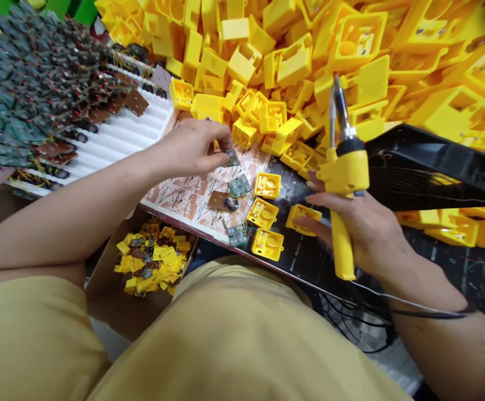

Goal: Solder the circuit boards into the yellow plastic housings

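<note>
My left hand (209, 146) pinches a small grey-green circuit board (233, 158) above the patterned work surface (187, 189). In my right hand (359, 223) is a yellow soldering gun (346, 175), its metal tip pointing away from me. The thumb of that hand touches an open yellow case (298, 219). Between the hands stand a column of yellow cases, top (268, 185), middle (263, 213) and bottom (268, 244). Beside them on the left lie a green board (239, 185), a brown board (216, 200) with a round black speaker (231, 203), and another green board (237, 235).
Yellow housings (242, 61) are heaped across the back. Many wired circuit boards (37, 83) pile up at the left on white ridged foam (121, 133). A box of yellow pieces (154, 259) sits below the table edge. A black tray (434, 167) stands at the right.
</note>
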A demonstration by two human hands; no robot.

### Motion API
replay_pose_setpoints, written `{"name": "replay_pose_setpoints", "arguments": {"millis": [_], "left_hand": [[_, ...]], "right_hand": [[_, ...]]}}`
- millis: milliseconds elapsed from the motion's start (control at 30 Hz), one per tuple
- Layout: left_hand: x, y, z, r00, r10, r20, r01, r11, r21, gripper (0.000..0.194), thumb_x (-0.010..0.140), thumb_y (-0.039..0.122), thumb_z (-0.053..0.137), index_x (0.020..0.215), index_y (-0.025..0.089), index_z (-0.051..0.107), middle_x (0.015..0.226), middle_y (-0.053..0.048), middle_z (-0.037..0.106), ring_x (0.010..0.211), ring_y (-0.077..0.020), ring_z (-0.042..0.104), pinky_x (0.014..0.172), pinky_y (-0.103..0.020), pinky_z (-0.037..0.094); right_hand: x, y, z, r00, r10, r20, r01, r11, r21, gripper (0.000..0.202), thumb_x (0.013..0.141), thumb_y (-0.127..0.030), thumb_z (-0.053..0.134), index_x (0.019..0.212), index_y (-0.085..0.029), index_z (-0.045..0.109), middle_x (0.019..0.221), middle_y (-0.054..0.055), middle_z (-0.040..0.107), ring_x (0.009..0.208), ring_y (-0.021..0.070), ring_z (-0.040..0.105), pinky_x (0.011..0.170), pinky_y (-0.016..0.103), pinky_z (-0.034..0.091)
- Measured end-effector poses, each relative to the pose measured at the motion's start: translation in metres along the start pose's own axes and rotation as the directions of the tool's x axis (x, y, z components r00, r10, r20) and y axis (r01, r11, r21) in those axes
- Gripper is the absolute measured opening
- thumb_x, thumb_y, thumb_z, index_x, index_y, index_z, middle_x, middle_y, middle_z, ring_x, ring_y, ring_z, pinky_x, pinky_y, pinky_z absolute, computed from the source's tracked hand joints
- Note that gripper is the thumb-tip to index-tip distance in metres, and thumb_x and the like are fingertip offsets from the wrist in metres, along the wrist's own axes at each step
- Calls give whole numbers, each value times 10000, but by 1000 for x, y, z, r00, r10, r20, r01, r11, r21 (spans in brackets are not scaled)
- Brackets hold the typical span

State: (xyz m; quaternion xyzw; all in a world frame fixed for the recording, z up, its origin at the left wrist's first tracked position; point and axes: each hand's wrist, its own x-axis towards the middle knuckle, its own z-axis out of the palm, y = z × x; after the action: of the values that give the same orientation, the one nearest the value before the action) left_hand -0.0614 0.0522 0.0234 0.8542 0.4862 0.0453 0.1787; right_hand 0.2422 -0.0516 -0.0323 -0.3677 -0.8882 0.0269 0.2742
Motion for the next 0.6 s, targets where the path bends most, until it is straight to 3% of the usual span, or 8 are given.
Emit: {"name": "replay_pose_setpoints", "arguments": {"millis": [67,167,267,333,400,467,533,600], "left_hand": [[-8,1,2,994,66,-87,-72,996,-57,189,843,281,567,954,185,687,892,-34,712,946,-218,690,961,-384,502],[-18,1,10,972,150,-182,-197,942,-272,188,826,230,525,946,174,659,917,-44,724,872,-176,694,863,-335,547],[-29,-3,19,955,249,-159,-294,847,-443,164,794,233,558,912,163,646,979,-62,733,885,-158,692,802,-290,573],[-35,-6,25,962,238,-131,-272,835,-478,157,818,274,585,897,155,650,952,-62,730,866,-150,690,777,-273,581],[-38,-10,34,968,154,-198,-231,857,-460,192,876,298,567,926,138,659,886,-57,719,788,-132,679,712,-251,576],[-36,-16,45,939,133,-317,-247,902,-355,227,926,270,525,1019,123,671,877,-56,715,789,-132,681,718,-258,577],[-32,-22,56,890,228,-395,-326,924,-201,285,950,212,482,1155,129,662,964,-72,722,904,-154,698,821,-303,587],[-28,-26,63,856,326,-402,-389,917,-85,356,954,170,454,1263,158,629,1150,-98,700,1084,-176,677,946,-350,566]], "right_hand": [[20,1,8,996,-77,-42,76,997,-25,326,926,-239,667,1220,-239,526,984,30,691,988,208,687,910,354,559],[44,4,24,990,-143,10,143,987,-74,243,969,-254,593,1203,-221,541,958,50,678,897,204,679,770,317,558],[48,3,33,989,-141,45,146,979,-142,219,982,-261,563,1193,-204,549,903,55,670,745,194,652,642,302,519],[42,-2,33,993,-111,35,116,977,-177,224,973,-264,586,1186,-209,544,896,50,675,702,187,644,613,299,507],[33,-9,31,996,-89,25,92,977,-192,236,963,-271,612,1177,-209,533,904,49,686,729,186,662,644,300,530],[26,-14,27,997,-77,7,77,981,-179,266,954,-287,638,1181,-208,523,921,50,703,800,191,690,737,316,569],[20,-18,23,997,-62,-38,56,986,-155,314,933,-304,677,1190,-207,527,947,50,719,854,190,708,863,352,586],[15,-19,17,994,-43,-97,29,989,-145,351,908,-288,715,1200,-210,537,945,35,730,868,181,721,933,364,584]]}}
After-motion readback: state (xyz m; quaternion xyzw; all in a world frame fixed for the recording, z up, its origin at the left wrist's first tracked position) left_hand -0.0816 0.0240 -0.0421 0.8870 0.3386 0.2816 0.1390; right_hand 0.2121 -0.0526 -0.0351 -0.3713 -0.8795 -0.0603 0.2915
